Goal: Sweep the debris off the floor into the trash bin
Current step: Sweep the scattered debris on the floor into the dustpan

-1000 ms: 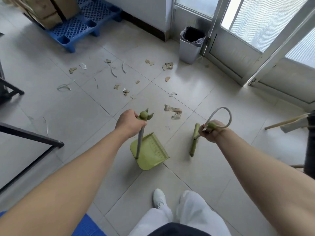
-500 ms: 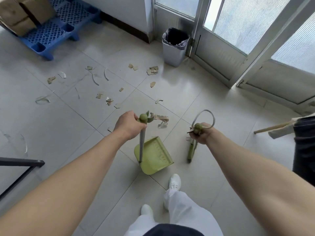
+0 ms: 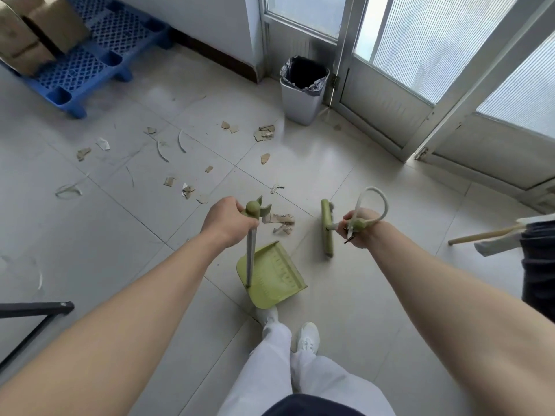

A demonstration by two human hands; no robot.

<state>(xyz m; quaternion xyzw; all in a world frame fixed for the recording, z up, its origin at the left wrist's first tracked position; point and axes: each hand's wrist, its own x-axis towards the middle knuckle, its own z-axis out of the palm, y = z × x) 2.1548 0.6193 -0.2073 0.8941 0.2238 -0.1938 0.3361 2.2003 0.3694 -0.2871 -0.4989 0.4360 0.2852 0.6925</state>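
My left hand (image 3: pixel 225 221) grips the top of the grey handle of a green dustpan (image 3: pixel 271 276), which rests on the tiled floor in front of my feet. My right hand (image 3: pixel 357 228) grips the green end of a broom handle with a white hanging loop; the green broom head (image 3: pixel 326 226) lies on the floor just left of that hand. Torn cardboard debris (image 3: pixel 282 220) lies between pan and broom, and several more scraps (image 3: pixel 264 133) are scattered farther out. A grey trash bin (image 3: pixel 301 99) with a black liner stands by the door.
A blue plastic pallet (image 3: pixel 90 64) with cardboard boxes sits at the far left. A black metal frame (image 3: pixel 36 307) juts in at the left edge. Glass doors (image 3: pixel 420 70) close off the right. A wooden stick (image 3: pixel 486 235) and a dark object lie at the right edge.
I have stepped forward toward the debris and the bin. The broom head has swung from near my feet to the floor beside the nearest cardboard pile; both hands keep their grip.
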